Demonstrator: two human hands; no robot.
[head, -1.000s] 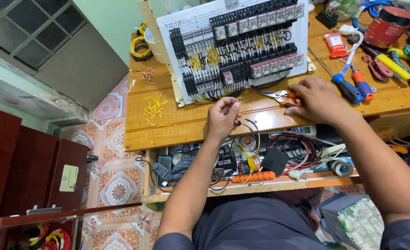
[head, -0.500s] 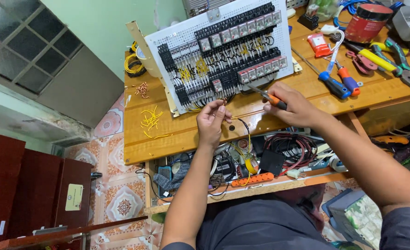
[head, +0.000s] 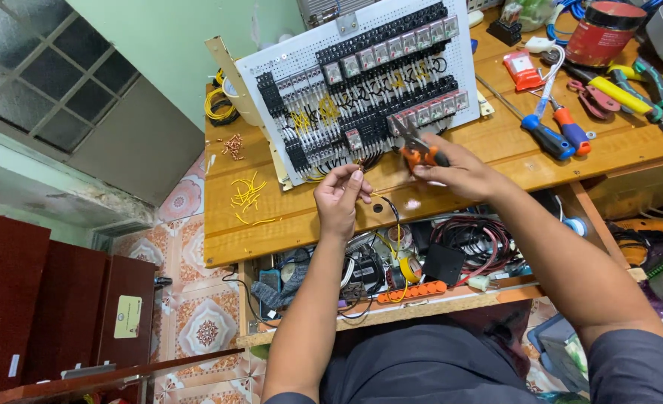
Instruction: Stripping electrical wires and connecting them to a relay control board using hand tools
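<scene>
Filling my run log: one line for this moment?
left hand: pinches yellow wire | right hand: holds orange cutters | at white relay panel

A single head-worn camera is looking steeply down from above the person's own lap, facing forward over the orange-brown wooden desk. It is sitting near, at arm's length, taking in both forearms, the tilted white perforated panel of black relays and patterned floor tiles at left.

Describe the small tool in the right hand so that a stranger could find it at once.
On the wooden workbench stands a white perforated panel full of black components. At its lower edge the right hand holds small orange-handled pliers; the other hand tools lie farther right, untouched.
</scene>
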